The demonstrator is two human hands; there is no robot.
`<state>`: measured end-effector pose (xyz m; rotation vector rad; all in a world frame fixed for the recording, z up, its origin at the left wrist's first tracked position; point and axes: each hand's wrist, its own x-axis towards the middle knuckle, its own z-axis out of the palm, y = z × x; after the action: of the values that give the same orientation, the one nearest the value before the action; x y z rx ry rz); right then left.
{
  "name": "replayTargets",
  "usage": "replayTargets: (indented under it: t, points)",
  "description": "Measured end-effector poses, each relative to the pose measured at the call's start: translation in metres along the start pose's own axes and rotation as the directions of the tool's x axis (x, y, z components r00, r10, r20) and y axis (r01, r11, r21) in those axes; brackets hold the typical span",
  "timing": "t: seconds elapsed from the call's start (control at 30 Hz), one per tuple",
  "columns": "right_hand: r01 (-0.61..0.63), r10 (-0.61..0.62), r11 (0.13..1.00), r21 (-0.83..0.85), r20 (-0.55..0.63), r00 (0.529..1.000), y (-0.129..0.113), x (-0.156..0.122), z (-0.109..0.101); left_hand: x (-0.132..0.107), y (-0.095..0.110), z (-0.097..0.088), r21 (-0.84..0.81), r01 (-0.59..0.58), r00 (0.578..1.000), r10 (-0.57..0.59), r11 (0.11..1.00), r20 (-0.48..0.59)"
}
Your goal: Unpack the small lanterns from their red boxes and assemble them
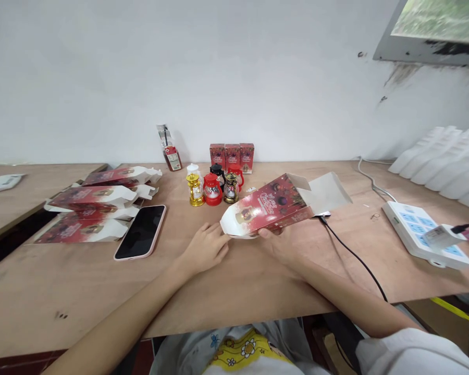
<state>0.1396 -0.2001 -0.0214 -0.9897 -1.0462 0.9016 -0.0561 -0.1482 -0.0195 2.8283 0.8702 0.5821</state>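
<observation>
A red printed "Merry Christmas" gift box (269, 203), opened out into a tube, lies tilted across the middle. Its white end flap points left and a long white flap stands out at the right. My right hand (279, 245) holds it from below, thumb on the near side. At the left end flap my left hand (207, 247) is half curled, with fingertips against the flap edge; part of its grip is hidden. Behind the box stand several small lanterns: a gold lantern (196, 190), a red lantern (212, 190), a bronze lantern (231, 189), and white, black and red ones.
Flattened gift boxes (89, 203) are stacked at left beside a phone (140, 232). Three small closed boxes (232, 158) and a bottle-like pouch (172, 156) stand near the wall. At right are a power strip (422, 234), a black cable (349, 255) and white foam pieces (441, 161).
</observation>
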Motion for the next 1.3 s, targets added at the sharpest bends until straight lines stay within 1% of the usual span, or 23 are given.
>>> replayTargets:
  t: [0.07, 0.13, 0.23, 0.27, 0.33, 0.4, 0.43, 0.47, 0.5, 0.6, 0.63, 0.67, 0.73, 0.8, 0.83, 0.87, 0.9, 0.97, 1.0, 1.07, 1.1, 1.17, 1.3]
  points:
    - [0.058, -0.059, 0.998, -0.025, -0.061, 0.996, -0.004, 0.002, -0.001, 0.001, -0.001, -0.003, 0.008, -0.005, 1.0, 0.004, 1.0, 0.004]
    - [0.098, -0.099, 0.995, -0.021, -0.131, 0.986, -0.009, 0.004, 0.0, 0.002, -0.003, -0.005, 0.015, -0.045, 0.998, 0.045, 0.999, 0.039]
    - [0.092, -0.083, 0.995, 0.041, -0.185, 0.979, -0.018, 0.006, 0.0, 0.001, -0.008, -0.01, -0.008, -0.112, 0.992, 0.113, 0.994, 0.065]
    - [0.074, -0.062, 0.995, 0.062, -0.174, 0.983, -0.02, 0.006, 0.0, 0.0, -0.011, -0.012, -0.028, -0.108, 0.994, 0.108, 0.994, 0.031]
    - [0.005, 0.005, 0.996, 0.092, -0.104, 0.995, -0.023, 0.006, 0.0, -0.006, -0.017, -0.016, -0.082, -0.037, 0.993, 0.028, 0.996, -0.115]
    - [-0.094, 0.092, 0.989, 0.111, 0.023, 0.996, -0.024, 0.004, 0.001, -0.016, -0.022, -0.02, -0.178, 0.051, 0.954, -0.1, 0.983, -0.281]
    - [-0.15, 0.137, 0.982, 0.117, 0.111, 0.984, -0.023, 0.002, 0.002, -0.023, -0.023, -0.022, -0.244, 0.072, 0.935, -0.151, 0.967, -0.32]
    - [-0.209, 0.18, 0.971, 0.12, 0.216, 0.96, -0.021, 0.0, 0.003, -0.03, -0.023, -0.023, -0.321, 0.079, 0.929, -0.186, 0.944, -0.32]
    - [-0.269, 0.219, 0.956, 0.118, 0.324, 0.92, -0.019, -0.003, 0.005, -0.037, -0.022, -0.023, -0.406, 0.074, 0.938, -0.202, 0.911, -0.281]
    - [-0.442, 0.316, 0.893, 0.084, 0.583, 0.749, -0.01, -0.011, 0.009, -0.059, -0.01, -0.02, -0.625, 0.072, 0.986, -0.149, 0.778, -0.072]
    - [-0.49, 0.338, 0.869, 0.068, 0.641, 0.689, -0.007, -0.014, 0.01, -0.066, -0.005, -0.02, -0.651, 0.067, 0.992, -0.122, 0.756, -0.04]
    - [-0.527, 0.352, 0.848, 0.054, 0.687, 0.636, -0.005, -0.015, 0.011, -0.073, 0.001, -0.021, -0.645, 0.05, 0.995, -0.097, 0.763, -0.037]
    - [-0.58, 0.362, 0.814, 0.024, 0.76, 0.54, 0.0, -0.017, 0.011, -0.087, 0.011, -0.027, -0.523, -0.028, 0.992, -0.041, 0.852, -0.119]
    - [-0.617, 0.361, 0.787, 0.01, 0.803, 0.474, 0.003, -0.015, 0.01, -0.104, 0.018, -0.042, -0.261, -0.091, 0.972, 0.029, 0.961, -0.234]
    - [-0.63, 0.362, 0.777, 0.005, 0.815, 0.453, 0.004, -0.013, 0.009, -0.113, 0.019, -0.052, -0.104, -0.083, 0.954, 0.049, 0.991, -0.295]
    - [-0.638, 0.363, 0.77, 0.0, 0.823, 0.438, 0.005, -0.012, 0.009, -0.123, 0.018, -0.063, 0.045, -0.029, 0.932, 0.044, 0.999, -0.359]
    - [-0.641, 0.362, 0.768, -0.006, 0.828, 0.427, 0.005, -0.01, 0.008, -0.133, 0.015, -0.075, 0.177, 0.048, 0.907, 0.031, 0.983, -0.42]
    - [-0.63, 0.36, 0.776, -0.02, 0.834, 0.417, 0.003, -0.008, 0.007, -0.156, 0.002, -0.098, 0.389, 0.195, 0.866, 0.029, 0.9, -0.5]
    - [-0.621, 0.358, 0.783, -0.028, 0.837, 0.414, 0.003, -0.008, 0.007, -0.167, -0.007, -0.109, 0.46, 0.256, 0.86, 0.017, 0.85, -0.51]
    - [-0.602, 0.354, 0.797, -0.04, 0.839, 0.413, 0.002, -0.008, 0.008, -0.187, -0.028, -0.124, 0.538, 0.423, 0.845, -0.103, 0.729, -0.525]
    - [-0.594, 0.355, 0.803, -0.046, 0.839, 0.413, 0.002, -0.008, 0.008, -0.195, -0.039, -0.129, 0.56, 0.466, 0.845, -0.155, 0.685, -0.512]
    - [-0.584, 0.358, 0.81, -0.056, 0.837, 0.415, 0.002, -0.009, 0.009, -0.205, -0.058, -0.134, 0.593, 0.515, 0.836, -0.213, 0.619, -0.505]
    - [-0.581, 0.359, 0.812, -0.063, 0.838, 0.41, 0.004, -0.008, 0.009, -0.203, -0.087, -0.135, 0.666, 0.5, 0.851, -0.171, 0.553, -0.496]
